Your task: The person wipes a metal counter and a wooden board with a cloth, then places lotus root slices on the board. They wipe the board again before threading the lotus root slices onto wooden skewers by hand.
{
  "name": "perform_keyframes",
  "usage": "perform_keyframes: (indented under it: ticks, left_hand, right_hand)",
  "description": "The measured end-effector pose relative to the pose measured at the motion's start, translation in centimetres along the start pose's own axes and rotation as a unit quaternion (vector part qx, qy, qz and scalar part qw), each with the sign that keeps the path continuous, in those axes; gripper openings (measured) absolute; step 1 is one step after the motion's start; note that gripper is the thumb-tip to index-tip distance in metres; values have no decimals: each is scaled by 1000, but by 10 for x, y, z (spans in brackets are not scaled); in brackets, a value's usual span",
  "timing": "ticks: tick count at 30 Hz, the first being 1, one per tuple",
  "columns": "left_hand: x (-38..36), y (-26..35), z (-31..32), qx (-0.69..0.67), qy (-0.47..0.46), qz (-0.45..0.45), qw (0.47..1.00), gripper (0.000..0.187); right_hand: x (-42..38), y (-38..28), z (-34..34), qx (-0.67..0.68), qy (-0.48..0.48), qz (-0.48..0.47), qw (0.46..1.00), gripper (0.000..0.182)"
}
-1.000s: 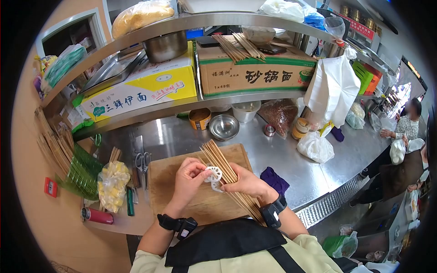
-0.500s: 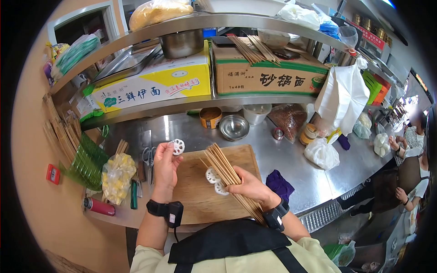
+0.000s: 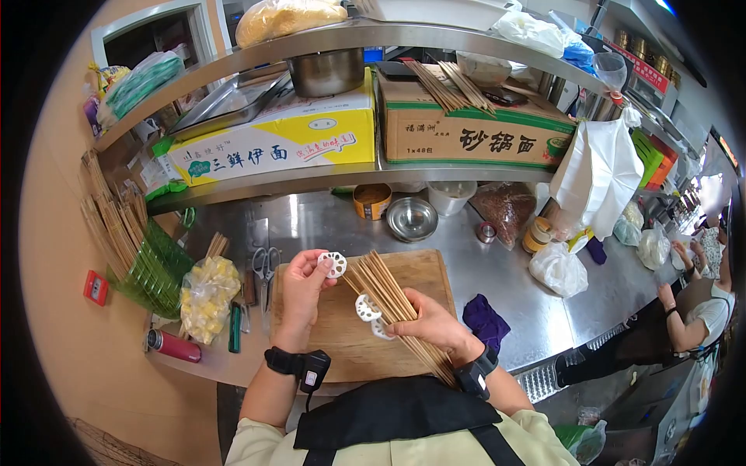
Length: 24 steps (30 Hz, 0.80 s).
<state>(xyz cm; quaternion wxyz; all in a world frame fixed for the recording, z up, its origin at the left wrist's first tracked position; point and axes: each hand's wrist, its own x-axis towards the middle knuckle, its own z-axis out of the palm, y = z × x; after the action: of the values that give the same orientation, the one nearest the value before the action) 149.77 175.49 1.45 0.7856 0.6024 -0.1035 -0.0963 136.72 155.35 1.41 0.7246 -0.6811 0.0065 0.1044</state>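
Left hand (image 3: 301, 289) has lowered its pinched lotus slice (image 3: 335, 264) toward the skewers (image 3: 392, 299).

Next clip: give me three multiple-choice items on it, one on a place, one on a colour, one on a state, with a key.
1. Where does the purple cloth lie?
A. on the steel counter, right of the cutting board
B. on the top shelf
C. inside the metal bowl

2. What colour is the can at the counter's left edge?
A. blue
B. red
C. white

3. What does the left hand hold?
A. scissors
B. nothing
C. a lotus root slice

Key: 1 A, it lies on steel beside the board; 2 B, its body is red; 3 C, fingertips pinch the holed slice while the right hand grips the skewer bundle.
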Motion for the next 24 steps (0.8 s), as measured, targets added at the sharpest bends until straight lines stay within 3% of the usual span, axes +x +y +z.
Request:
perform_keyframes:
  ticks: [7, 16, 24]
  left_hand:
    - [4, -1, -10, -88, 35, -43, 995, 17]
    - [-7, -11, -3, -54, -32, -95, 994, 19]
    - [-21, -14, 7, 36, -45, 6, 998, 21]
  right_hand:
    - [2, 3, -2, 46, 8, -11, 999, 52]
    - [2, -6, 1, 42, -3, 11, 999, 52]
    - [4, 1, -3, 32, 7, 11, 999, 57]
